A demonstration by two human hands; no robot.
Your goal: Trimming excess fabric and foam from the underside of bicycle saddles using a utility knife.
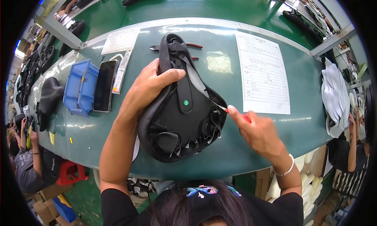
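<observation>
The saddle (180, 108) lay upside down at the middle of the worktop (251, 147), nose pointing far, its black cover folded in pleats over the rim of the wide near end. It looked stiff in the shell and soft and floppy at the cover edge, fairly light; the narrow waist seemed the firmest place to grip. The left hand (151, 86) was there, fingers wrapped tight over the left edge, thumb across the underside. The right hand (257, 131) sat at the right rim, fingers pinched on a red-handled tool (235, 113) whose thin tip touched the cover edge.

Far of the nose lay pliers (188, 47). Left were a phone (104, 85) and a blue bin (80, 86), right a printed sheet (262, 72). Another saddle (49, 96) sat far left.
</observation>
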